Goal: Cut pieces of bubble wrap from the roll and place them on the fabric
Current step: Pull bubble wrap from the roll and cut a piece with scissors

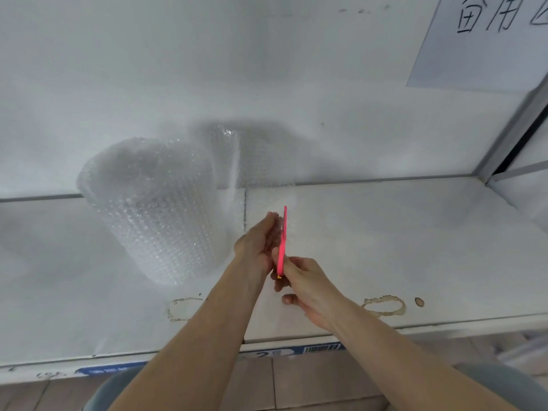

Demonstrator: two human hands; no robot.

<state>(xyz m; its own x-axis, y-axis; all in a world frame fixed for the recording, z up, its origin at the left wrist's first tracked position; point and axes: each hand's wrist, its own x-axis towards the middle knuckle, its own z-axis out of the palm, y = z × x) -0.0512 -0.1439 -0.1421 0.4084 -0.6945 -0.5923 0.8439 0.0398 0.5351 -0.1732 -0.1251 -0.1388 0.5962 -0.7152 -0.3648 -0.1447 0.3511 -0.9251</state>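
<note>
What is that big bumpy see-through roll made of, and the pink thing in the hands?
The roll looks like clear plastic bubble wrap: you can see rows of small shiny air bubbles, and light passes through it. The pink cutter, held by the right hand beside the left hand, seems to be smooth, matte plastic, though its blade is hidden.

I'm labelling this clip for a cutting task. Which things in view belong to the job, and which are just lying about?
Part of the job:
- bubble wrap roll, standing on the table
- unrolled bubble wrap sheet
- pink cutter, held by the right hand
- left hand, beside the cutter

Just there:
- paper sign on the wall
- ring stains
- barcode label
</note>
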